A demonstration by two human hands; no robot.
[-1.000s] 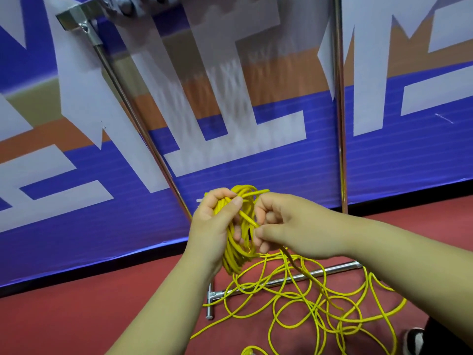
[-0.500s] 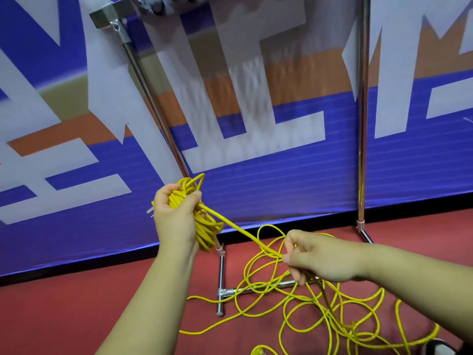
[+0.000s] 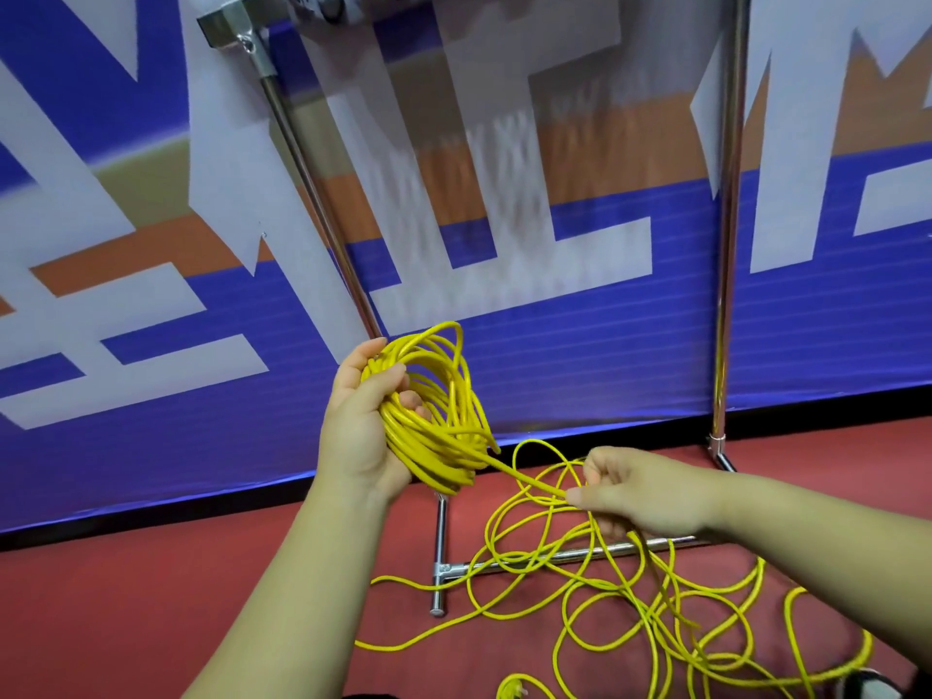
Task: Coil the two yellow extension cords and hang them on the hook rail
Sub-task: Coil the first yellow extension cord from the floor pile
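Against the palm of the left hand (image 3: 360, 436) sits one coil (image 3: 433, 421) of yellow cord. That hand is raised, palm toward the camera, with the thumb clamped across the loops and the fingers curled through them. One taut strand (image 3: 524, 479) runs from the coil down to the right hand (image 3: 640, 496), which is lower, knuckles up, and pinches the strand between thumb and curled fingers. Beneath both hands, loose cord (image 3: 605, 612) lies tangled on the red floor (image 3: 126, 597) across a metal base bar (image 3: 555, 554). Whether it is one cord or two cannot be told. Two chrome poles, the left upright (image 3: 323, 214) and the right upright (image 3: 726, 244), stand before a blue banner (image 3: 555, 355).
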